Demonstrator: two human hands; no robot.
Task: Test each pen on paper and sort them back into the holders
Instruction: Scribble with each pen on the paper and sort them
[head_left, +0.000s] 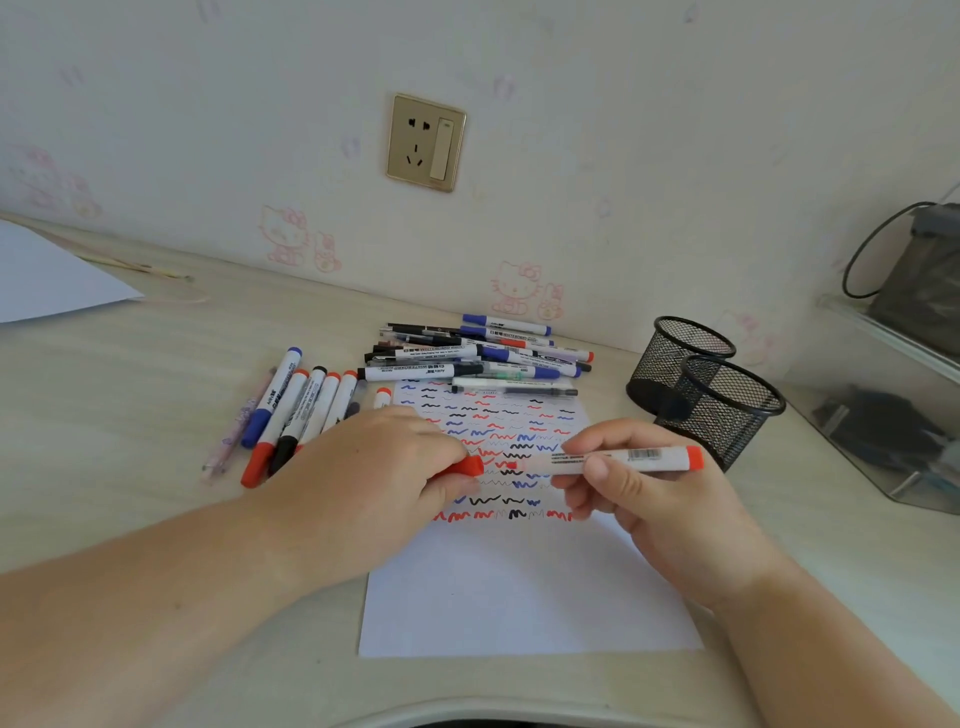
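Above the paper (519, 587), right hand (654, 499) holds marker (623, 460) (left hand (363, 483) pinches red cap (465, 466))

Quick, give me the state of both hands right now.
Left hand: closed, pinching the red cap over the paper.
Right hand: closed, holding the red marker by its barrel, tip towards the cap.

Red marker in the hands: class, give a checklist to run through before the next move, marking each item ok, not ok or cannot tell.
1. Cap off, held in left hand: ok.
2. Marker gripped by right hand: ok.
3. Tip exposed over the paper: ok.
4. Blank space below the squiggles: ok.
5. Ink flows: cannot tell.
6. Holders within reach, upright: ok.
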